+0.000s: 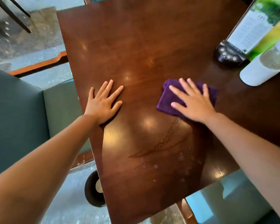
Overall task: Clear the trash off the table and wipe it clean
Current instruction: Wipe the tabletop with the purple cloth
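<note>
A dark brown wooden table (pixel 136 46) fills the middle of the view. My right hand (pixel 192 102) lies flat, fingers spread, pressing a folded purple cloth (pixel 166 97) onto the tabletop right of centre. My left hand (pixel 103 104) rests palm down with fingers apart on the bare wood near the left edge, holding nothing. A wet streak (pixel 165 141) curves from the cloth toward me, and several water droplets (pixel 155 166) sit on the near part of the table.
At the right edge stand a black call-button menu holder (pixel 228 55) with a green and white menu card (pixel 255 26) and a white cup (pixel 262 70). A grey-green upholstered seat (pixel 23 113) is left of the table. A black round bin (pixel 94 189) sits on the floor below.
</note>
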{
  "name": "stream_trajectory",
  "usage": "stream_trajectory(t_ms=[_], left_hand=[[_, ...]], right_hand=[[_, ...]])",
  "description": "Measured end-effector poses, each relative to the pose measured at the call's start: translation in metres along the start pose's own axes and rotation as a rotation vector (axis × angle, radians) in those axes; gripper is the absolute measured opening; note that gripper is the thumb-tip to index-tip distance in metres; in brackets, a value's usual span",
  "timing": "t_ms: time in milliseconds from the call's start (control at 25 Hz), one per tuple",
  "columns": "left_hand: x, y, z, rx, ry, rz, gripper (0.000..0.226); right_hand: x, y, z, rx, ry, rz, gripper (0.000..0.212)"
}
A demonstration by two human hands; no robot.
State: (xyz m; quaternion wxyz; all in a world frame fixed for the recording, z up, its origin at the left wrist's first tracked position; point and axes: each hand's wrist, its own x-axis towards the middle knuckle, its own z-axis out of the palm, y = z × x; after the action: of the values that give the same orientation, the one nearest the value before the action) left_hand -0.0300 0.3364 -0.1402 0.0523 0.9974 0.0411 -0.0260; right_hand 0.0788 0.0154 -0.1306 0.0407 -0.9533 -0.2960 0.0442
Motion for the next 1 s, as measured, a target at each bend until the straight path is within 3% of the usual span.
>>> stream_trajectory(t_ms=[240,400,520,600,760,920,1000], left_hand=[[-0.016,0.02,0.004,-0.028,0.011,-0.091,0.057],[-0.037,0.033,0.007,-0.034,0.018,-0.072,0.054],[-0.043,0.039,0.008,-0.037,0.005,-0.082,0.053],[-0.042,0.038,0.008,-0.033,0.005,-0.088,0.053],[-0.041,0.038,0.009,-0.023,0.006,-0.084,0.053],[-0.041,0.037,0.008,-0.016,0.008,-0.086,0.052],[-0.041,0.037,0.008,-0.02,0.007,-0.087,0.052]], right_hand=[[-0.068,0.008,0.008,-0.031,0.007,0.385,0.062],[-0.123,-0.043,0.013,0.039,0.04,0.609,0.062],[-0.154,-0.103,0.018,0.072,0.074,0.666,0.061],[-0.17,-0.153,0.021,0.084,0.061,0.579,0.064],[-0.21,-0.227,0.031,0.129,-0.016,0.215,0.063],[-0.239,-0.212,0.026,0.208,0.043,-0.118,0.038],[-0.244,-0.199,0.014,0.446,0.14,-0.076,0.029]])
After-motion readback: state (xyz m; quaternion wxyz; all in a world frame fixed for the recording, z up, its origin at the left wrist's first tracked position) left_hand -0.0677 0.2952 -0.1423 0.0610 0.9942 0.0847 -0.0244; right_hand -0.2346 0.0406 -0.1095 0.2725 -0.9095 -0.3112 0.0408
